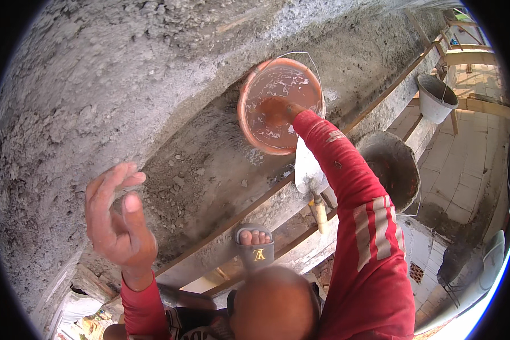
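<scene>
Right hand (279, 111) in the bucket (242, 113) — trowel (307, 171) between bucket and tub (401, 180) — pail (434, 108) farther right.

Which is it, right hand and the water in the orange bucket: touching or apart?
Touching: the head view shows the right hand dipped into the murky water.

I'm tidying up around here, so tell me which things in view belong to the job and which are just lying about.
In the job:
- Orange bucket, with the right hand dipped in its cloudy liquid
- Probably the trowel, right by that bucket

Lying about, it seems:
- Dark stained bucket
- Pale grey bucket, farther right
</scene>
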Tool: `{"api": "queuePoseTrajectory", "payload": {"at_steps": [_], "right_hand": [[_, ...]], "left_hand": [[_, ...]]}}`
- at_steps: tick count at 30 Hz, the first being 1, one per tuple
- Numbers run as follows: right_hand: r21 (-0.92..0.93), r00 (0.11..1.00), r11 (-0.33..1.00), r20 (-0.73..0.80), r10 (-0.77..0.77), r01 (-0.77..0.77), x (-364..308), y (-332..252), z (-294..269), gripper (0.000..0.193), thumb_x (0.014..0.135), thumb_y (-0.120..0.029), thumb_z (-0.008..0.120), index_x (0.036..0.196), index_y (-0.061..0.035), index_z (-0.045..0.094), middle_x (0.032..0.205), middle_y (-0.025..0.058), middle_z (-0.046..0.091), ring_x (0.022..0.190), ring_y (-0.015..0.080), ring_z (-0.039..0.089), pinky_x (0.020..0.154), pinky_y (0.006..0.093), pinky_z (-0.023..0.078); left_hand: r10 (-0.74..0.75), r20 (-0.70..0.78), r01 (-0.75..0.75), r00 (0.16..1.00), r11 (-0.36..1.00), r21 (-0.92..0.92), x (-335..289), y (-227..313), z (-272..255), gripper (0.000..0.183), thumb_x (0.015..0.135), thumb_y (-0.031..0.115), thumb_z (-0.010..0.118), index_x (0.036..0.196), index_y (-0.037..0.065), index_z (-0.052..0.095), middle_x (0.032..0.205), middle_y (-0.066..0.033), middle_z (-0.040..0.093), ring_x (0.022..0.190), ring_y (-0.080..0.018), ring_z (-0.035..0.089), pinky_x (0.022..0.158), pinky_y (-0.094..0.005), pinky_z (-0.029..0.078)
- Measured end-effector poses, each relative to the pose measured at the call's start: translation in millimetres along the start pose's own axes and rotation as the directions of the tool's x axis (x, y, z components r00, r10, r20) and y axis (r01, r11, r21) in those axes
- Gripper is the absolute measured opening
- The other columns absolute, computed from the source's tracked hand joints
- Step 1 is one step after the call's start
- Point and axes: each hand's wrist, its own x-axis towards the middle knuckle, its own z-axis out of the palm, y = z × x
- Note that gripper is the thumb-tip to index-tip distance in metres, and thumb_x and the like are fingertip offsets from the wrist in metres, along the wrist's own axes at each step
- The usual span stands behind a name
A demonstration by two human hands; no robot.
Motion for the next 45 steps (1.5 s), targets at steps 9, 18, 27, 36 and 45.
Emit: {"api": "queuePoseTrajectory", "payload": {"at_steps": [9, 18, 27, 36, 45], "right_hand": [[-0.185, 1.0, 0.983, 0.017, 0.008, -0.005, 25, 19, 22, 0.056, 0.087, -0.023, 0.072, 0.138, -0.002, 0.066, 0.129, 0.0245, 0.072, 0.112, 0.0409, 0.073, 0.094, 0.0507, 0.058], [0.846, 0.958, 0.522, -0.23, 0.169, 0.111, -43, 5, -15, 0.069, 0.09, -0.015, 0.075, 0.154, -0.0082, 0.054, 0.135, 0.0131, 0.067, 0.114, 0.0288, 0.071, 0.092, 0.0419, 0.06], [0.998, 0.952, -0.051, -0.018, 0.306, 0.035, -79, -3, -29, 0.062, 0.099, -0.012, 0.068, 0.156, 0.0023, 0.046, 0.134, 0.0173, 0.061, 0.103, 0.0302, 0.075, 0.089, 0.0395, 0.067], [0.958, 0.919, 0.182, -0.267, 0.29, 0.221, -121, -119, -55, 0.064, 0.099, -0.033, 0.076, 0.143, 0.009, 0.055, 0.117, 0.0195, 0.071, 0.091, 0.029, 0.078, 0.081, 0.0313, 0.066], [0.268, 0.646, 0.838, -0.753, -0.125, 0.474, -67, -375, -32, 0.063, 0.089, -0.033, 0.088, 0.13, 0.0013, 0.056, 0.112, 0.0199, 0.068, 0.07, 0.0327, 0.074, 0.065, 0.0406, 0.062]], "left_hand": [[-0.206, 0.078, 0.202, 0.975, 0.978, 0.056, -53, -7, 2, 0.025, 0.103, 0.005, 0.063, 0.125, -0.001, 0.071, 0.116, -0.0149, 0.075, 0.092, -0.0229, 0.076, 0.085, -0.0356, 0.058], [-0.301, 0.118, 0.299, 0.946, 0.954, 0.036, -77, -15, -5, 0.022, 0.102, 0.005, 0.065, 0.123, 0.0, 0.073, 0.116, -0.0149, 0.075, 0.091, -0.0226, 0.076, 0.086, -0.0355, 0.056], [-0.36, 0.275, 0.365, 0.892, 0.93, 0.032, -77, -5, -10, 0.027, 0.101, 0.007, 0.067, 0.126, 0.001, 0.07, 0.118, -0.0142, 0.074, 0.097, -0.0258, 0.075, 0.09, -0.0391, 0.057], [-0.346, 0.883, 0.551, 0.316, 0.825, 0.126, -164, -22, 24, 0.04, 0.099, 0.029, 0.067, 0.127, 0.001, 0.068, 0.116, -0.0201, 0.074, 0.111, -0.0402, 0.07, 0.095, -0.0493, 0.054], [-0.37, 0.801, 0.505, 0.47, 0.857, 0.099, -240, -21, 82, 0.031, 0.098, 0.029, 0.062, 0.115, 0.005, 0.071, 0.104, -0.0221, 0.075, 0.098, -0.0448, 0.071, 0.085, -0.0524, 0.054]]}}
